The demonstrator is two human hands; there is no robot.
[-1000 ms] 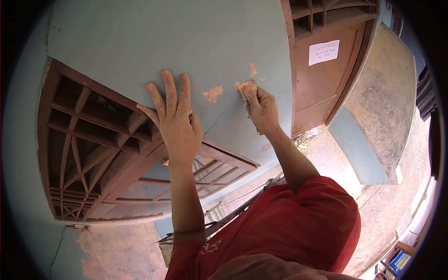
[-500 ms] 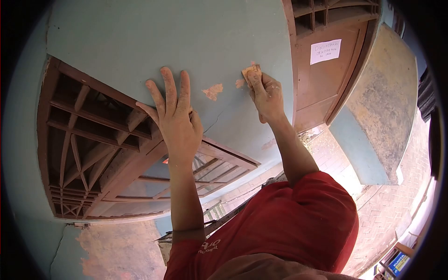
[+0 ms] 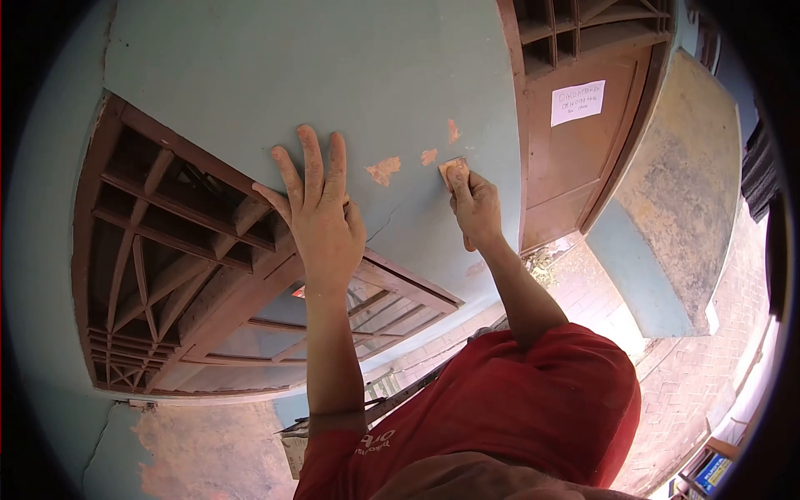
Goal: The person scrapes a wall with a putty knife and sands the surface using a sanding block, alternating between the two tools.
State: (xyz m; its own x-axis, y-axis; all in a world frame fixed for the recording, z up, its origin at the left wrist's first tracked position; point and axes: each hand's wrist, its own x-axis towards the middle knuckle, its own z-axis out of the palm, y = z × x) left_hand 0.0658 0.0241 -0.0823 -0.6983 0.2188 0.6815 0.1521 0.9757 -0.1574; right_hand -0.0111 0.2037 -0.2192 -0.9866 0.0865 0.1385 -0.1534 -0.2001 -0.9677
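One sandpaper scrap (image 3: 454, 169) under right-hand (image 3: 477, 208) grip.

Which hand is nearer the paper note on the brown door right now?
Right. The right hand presses a small sanding pad on the green wall, just left of the door holding the paper note. The left hand lies flat on the wall, farther left.

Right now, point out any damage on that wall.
The green wall has bare orange patches where paint is gone: one beside the left hand, two smaller above the sandpaper in the right hand. A thin crack runs below.
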